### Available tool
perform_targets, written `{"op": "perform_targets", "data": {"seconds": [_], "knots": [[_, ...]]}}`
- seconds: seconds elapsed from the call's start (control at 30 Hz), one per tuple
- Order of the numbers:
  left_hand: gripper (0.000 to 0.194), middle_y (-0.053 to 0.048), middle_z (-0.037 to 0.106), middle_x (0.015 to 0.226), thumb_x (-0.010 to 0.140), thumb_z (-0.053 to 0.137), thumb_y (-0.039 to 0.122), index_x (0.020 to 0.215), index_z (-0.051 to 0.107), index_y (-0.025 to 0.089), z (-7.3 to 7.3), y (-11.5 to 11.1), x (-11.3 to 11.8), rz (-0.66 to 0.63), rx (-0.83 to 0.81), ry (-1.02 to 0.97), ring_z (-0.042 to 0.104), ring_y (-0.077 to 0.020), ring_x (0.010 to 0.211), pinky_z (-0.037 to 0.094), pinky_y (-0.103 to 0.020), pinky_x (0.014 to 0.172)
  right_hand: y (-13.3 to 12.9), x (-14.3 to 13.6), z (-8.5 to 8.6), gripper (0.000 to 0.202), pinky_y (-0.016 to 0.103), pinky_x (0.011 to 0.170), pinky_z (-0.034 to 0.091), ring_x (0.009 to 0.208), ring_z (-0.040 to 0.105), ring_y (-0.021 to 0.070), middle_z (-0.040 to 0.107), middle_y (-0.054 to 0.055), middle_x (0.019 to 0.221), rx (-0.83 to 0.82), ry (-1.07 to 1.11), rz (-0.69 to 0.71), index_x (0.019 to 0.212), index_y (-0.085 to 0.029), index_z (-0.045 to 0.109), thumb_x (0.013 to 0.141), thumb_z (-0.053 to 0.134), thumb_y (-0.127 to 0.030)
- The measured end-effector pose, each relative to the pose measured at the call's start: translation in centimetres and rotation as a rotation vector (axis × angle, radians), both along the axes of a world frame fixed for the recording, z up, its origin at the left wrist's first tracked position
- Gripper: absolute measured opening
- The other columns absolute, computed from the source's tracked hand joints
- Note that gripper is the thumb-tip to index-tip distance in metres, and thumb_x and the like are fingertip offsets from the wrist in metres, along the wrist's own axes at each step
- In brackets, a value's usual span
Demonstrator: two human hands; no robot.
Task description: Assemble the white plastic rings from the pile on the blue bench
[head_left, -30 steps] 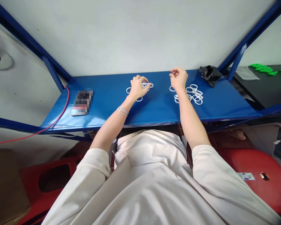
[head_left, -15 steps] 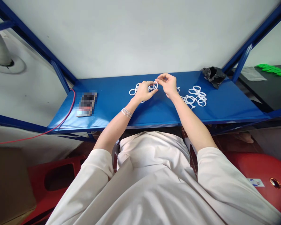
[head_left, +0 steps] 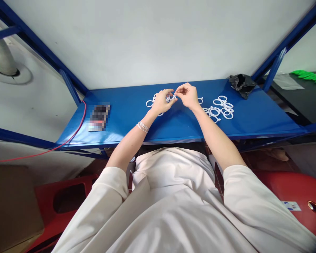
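Observation:
My left hand [head_left: 162, 102] is curved round a white plastic ring [head_left: 173, 97], with its thumb and fingertips closed on it. The ring is seen nearly edge-on, so its shape is hard to make out. At its right side, my right hand [head_left: 188, 95] pinches with thumb and forefinger at the ring's edge; any small part between those fingertips is too small to tell. Several white rings [head_left: 149, 103] lie beside and partly behind my left hand. To the right of my right hand is a looser pile of white rings [head_left: 215, 111] with small knobs.
The blue table [head_left: 126, 112] has a blurred-out phone-like object [head_left: 98, 117] at left and a crumpled black bag [head_left: 242, 85] at back right. A red cable [head_left: 81, 121] crosses its left edge. Green pieces [head_left: 307, 75] lie on a dark surface at far right. Red stools [head_left: 287, 186] flank me.
The ring between my hands has turned from showing its open round face to nearly edge-on. My right fingertips have dropped slightly. The whole view has shifted a little.

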State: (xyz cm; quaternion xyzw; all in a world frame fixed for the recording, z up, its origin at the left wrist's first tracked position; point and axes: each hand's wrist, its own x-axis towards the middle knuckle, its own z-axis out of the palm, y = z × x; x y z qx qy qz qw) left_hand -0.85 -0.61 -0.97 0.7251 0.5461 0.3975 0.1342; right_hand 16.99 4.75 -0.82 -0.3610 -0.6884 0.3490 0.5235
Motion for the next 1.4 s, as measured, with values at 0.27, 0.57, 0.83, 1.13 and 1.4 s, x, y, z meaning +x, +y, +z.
{"op": "perform_targets", "data": {"seconds": [0.27, 0.57, 0.83, 1.13, 1.4], "knots": [[0.016, -0.007, 0.085, 0.097, 0.097, 0.079, 0.02, 0.112, 0.077, 0.024, 0.1, 0.1, 0.1, -0.012, -0.04, -0.221, 0.078, -0.0225, 0.095, 0.061, -0.038, 0.096, -0.7, -0.6, 0.1, 0.026, 0.037, 0.082, 0.06, 0.084, 0.064, 0.021, 0.067, 0.002, 0.089, -0.037, -0.02, -0.024, 0.088, -0.024, 0.069, 0.086, 0.094, -0.033], [0.017, -0.01, 0.084, 0.108, 0.099, 0.074, 0.021, 0.116, 0.075, 0.024, 0.7, -0.4, 0.5, 0.027, -0.009, -0.337, 0.078, -0.0211, 0.097, 0.062, -0.036, 0.093, -2.0, -0.6, 0.7, 0.038, 0.029, 0.059, 0.047, 0.063, 0.06, 0.0157, 0.072, 0.001, 0.082, -0.154, -0.089, 0.056, 0.084, -0.023, 0.071, 0.092, 0.095, -0.051], [0.021, 0.001, 0.069, 0.073, 0.098, 0.085, 0.032, 0.096, 0.066, 0.023, 0.1, 0.5, 0.6, -0.046, -0.198, -0.635, 0.065, -0.0136, 0.067, 0.05, -0.027, 0.067, -2.7, -1.0, 1.5, 0.046, 0.023, 0.037, 0.031, 0.044, 0.047, 0.0083, 0.067, -0.002, 0.07, -0.403, 0.134, 0.17, 0.079, -0.023, 0.061, 0.091, 0.1, -0.044], [0.07, 0.004, 0.036, 0.057, 0.1, 0.077, 0.072, 0.063, 0.044, 0.023, 1.3, -0.1, 0.5, -0.225, -0.384, -0.79, 0.036, -0.0094, 0.051, 0.034, -0.029, 0.052, -4.3, -2.0, 2.5, 0.059, 0.019, 0.039, 0.028, 0.042, 0.026, 0.0051, 0.038, -0.011, 0.056, -0.623, 0.272, 0.364, 0.075, -0.024, 0.052, 0.096, 0.094, -0.059], [0.082, 0.006, 0.023, 0.053, 0.101, 0.07, 0.08, 0.058, 0.029, 0.024, 1.1, -0.6, 1.6, -0.239, -0.377, -0.874, 0.029, -0.0084, 0.048, 0.041, -0.03, 0.054, -4.7, -3.0, 2.1, 0.079, 0.026, 0.038, 0.016, 0.041, 0.023, 0.0093, 0.024, -0.01, 0.05, -0.626, 0.329, 0.266, 0.065, -0.028, 0.033, 0.092, 0.084, -0.082]]}}
